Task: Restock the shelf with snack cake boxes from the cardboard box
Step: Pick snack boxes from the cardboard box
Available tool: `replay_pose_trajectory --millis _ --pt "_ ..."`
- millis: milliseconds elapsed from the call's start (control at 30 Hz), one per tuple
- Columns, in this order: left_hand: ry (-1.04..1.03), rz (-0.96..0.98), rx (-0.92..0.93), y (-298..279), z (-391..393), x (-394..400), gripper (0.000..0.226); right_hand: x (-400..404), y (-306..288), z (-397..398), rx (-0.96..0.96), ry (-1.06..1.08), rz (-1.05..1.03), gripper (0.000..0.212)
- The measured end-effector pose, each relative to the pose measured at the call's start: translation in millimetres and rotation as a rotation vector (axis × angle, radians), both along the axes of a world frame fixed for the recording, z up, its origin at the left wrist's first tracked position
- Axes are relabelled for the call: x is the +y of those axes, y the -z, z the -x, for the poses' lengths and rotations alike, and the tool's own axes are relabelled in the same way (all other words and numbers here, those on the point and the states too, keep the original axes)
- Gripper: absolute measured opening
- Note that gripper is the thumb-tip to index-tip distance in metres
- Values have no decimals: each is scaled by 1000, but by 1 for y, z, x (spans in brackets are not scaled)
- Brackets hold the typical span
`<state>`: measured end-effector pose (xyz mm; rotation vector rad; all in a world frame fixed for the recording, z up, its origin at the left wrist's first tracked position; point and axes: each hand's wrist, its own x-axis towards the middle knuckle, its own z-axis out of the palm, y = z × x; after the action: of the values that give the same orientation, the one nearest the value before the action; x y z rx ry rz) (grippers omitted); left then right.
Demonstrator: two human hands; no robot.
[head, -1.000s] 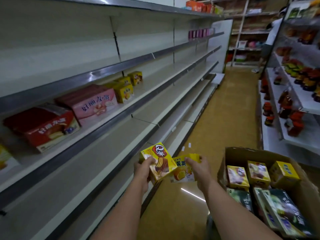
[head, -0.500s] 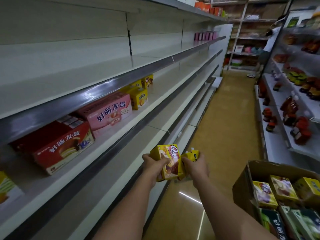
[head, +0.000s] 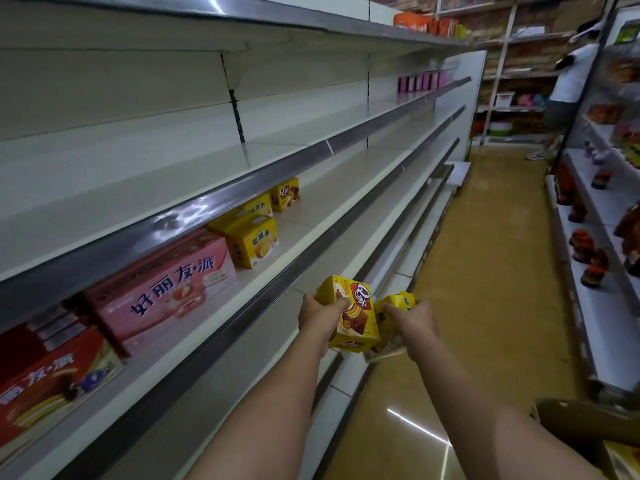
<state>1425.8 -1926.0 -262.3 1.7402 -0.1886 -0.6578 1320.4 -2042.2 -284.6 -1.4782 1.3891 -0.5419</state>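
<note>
now each hand grips a yellow snack box: left hand (head: 320, 315) with its box (head: 353, 315) nearer the shelf (head: 304, 233), right hand (head: 414, 323) with its box (head: 398, 304) just beside.

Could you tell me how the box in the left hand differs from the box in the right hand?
The left hand grips a yellow box with its red-logo front fully showing; the right hand grips a yellow box that is mostly hidden behind the first. The left box looks squared and intact; the right box's top flaps stick up. Both are yellow snack cake boxes held off the shelf.
</note>
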Motion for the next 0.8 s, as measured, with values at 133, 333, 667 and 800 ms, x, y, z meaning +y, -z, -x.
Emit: replay_pose_trajectory --millis 133,333,667,800 --pt "-22 -24 -24 -6 -10 -56 57 -62 -11 -12 -36 -22 3 62" --pt "-45 -26 -52 -18 -36 -118 42 -124 -23 -33 -130 -30 -1 64" --pt "-190 114 -98 -55 -133 -199 55 -222 -55 -121 -448 -66 -48 52" --pt "-253 180 -78 -66 -187 -210 48 -250 -64 -186 -536 -91 -92 48"
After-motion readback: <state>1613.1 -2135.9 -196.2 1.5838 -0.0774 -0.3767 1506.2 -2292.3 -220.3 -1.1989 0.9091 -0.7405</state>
